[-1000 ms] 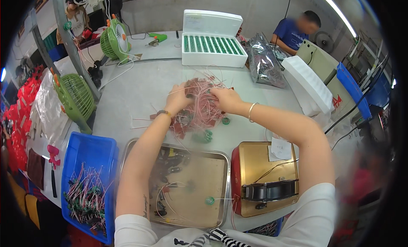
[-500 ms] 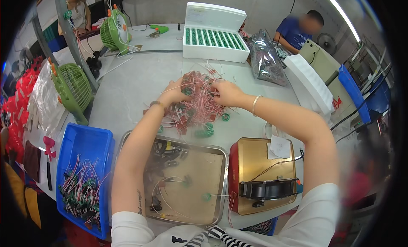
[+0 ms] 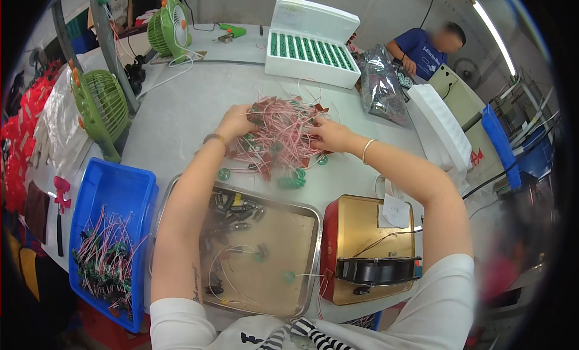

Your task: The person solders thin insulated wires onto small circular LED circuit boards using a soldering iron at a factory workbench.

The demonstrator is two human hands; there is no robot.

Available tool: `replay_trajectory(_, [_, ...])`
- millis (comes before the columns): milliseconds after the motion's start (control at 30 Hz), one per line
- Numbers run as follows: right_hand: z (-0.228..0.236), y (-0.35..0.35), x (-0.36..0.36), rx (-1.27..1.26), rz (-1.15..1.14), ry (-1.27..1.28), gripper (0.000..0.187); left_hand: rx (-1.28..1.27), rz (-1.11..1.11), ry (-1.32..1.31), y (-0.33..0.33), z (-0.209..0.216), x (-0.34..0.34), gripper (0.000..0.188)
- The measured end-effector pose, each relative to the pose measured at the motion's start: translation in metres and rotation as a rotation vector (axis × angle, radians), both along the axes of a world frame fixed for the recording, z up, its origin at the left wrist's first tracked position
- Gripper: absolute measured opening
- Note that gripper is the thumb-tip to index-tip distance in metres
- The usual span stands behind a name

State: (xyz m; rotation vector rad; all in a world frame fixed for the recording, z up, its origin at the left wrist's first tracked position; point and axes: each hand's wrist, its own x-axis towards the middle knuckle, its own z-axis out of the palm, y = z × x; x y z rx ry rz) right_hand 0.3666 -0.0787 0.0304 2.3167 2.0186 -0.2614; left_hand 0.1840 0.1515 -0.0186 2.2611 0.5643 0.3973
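A loose tangle of thin red and white wires [image 3: 280,130], with small brown and green boards among it, is between my two hands over the table. My left hand [image 3: 239,122] grips its left side, the fingertips partly hidden by wires. On the right side, my right hand [image 3: 332,135] has its fingers curled into the wires. Round green pieces [image 3: 293,180] lie at the near edge of the tangle. Below it stands a metal tray [image 3: 318,247] with several small black parts [image 3: 232,214] and a wired green piece.
A blue bin [image 3: 90,193] of wired boards stands left. A gold-topped red box [image 3: 374,235] carries a black curved fixture [image 3: 380,269]. Behind are a white foam box [image 3: 310,69] of green boards, a plastic bag [image 3: 383,88] and green fans [image 3: 102,112]. A person [image 3: 419,51] sits at back right.
My hands have moved slightly apart at the sides of the tangle, and the wires between them have shifted and spread. The whole view has tilted a little.
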Motion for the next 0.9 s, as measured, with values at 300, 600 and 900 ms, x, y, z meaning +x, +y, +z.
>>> replay_trajectory(300, [-0.003,-0.031,0.013,0.227,0.203,-0.287,0.03,0.199,0.152,0.114,0.012,-0.007,-0.01,0.047])
replay_trajectory(600, [0.017,0.018,0.035,0.384,-0.324,0.213,0.032,0.285,-0.006,0.055,-0.002,-0.013,-0.006,0.047])
replay_trajectory(900, [-0.026,0.082,0.051,0.153,0.226,0.186,0.042,0.273,-0.054,-0.028,-0.005,-0.015,-0.014,0.047])
